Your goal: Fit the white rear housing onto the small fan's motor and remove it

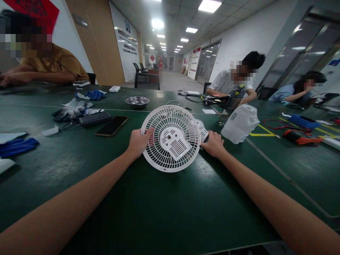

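The left hand (pixel 139 143) grips a round, slatted white plastic grille (pixel 172 139), the right hand (pixel 214 144) a slotted white plastic housing (pixel 203 131), apparently mid-handling, the next move calling for steadiness.

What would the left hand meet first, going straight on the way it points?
The round white fan grille, whose left edge the left hand holds. Beyond it, the white vented piece near the right hand may come next; depth is unclear.

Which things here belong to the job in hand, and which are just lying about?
Likely the job:
White grille, left hand on its rim
Vented white part, right hand against it

Apparently lying about:
Black phone
Metal bowl
Orange-and-black meter
Translucent container, though unclear
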`<action>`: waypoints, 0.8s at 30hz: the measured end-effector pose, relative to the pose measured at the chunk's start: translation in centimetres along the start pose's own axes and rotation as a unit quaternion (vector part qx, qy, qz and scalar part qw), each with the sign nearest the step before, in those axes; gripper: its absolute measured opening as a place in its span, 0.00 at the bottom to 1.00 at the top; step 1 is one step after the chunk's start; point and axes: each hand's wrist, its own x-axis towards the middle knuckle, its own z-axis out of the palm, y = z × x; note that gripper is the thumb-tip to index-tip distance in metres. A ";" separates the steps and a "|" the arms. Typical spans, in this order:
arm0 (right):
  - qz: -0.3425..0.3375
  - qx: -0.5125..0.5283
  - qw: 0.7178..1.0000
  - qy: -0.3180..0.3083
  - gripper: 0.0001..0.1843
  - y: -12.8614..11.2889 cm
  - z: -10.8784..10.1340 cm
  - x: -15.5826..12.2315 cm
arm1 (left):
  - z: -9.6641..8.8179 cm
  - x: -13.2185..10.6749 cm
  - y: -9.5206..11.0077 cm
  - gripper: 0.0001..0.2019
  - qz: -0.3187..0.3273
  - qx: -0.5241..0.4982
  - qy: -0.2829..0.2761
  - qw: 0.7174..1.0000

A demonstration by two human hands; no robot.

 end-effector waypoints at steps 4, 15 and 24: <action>-0.038 0.043 0.995 0.077 0.42 -0.8 -1.0 -0.8 | 0.0 0.0 0.0 0.12 0.003 0.011 0.007 1.000; 0.007 0.633 0.720 -0.284 0.18 -7.8 -2.1 -7.2 | 0.1 0.0 0.1 0.14 0.053 0.078 0.051 0.994; 0.012 0.733 0.655 -0.184 0.28 -9.5 -1.6 -8.4 | 0.4 0.1 -0.2 0.23 0.084 0.017 0.034 0.996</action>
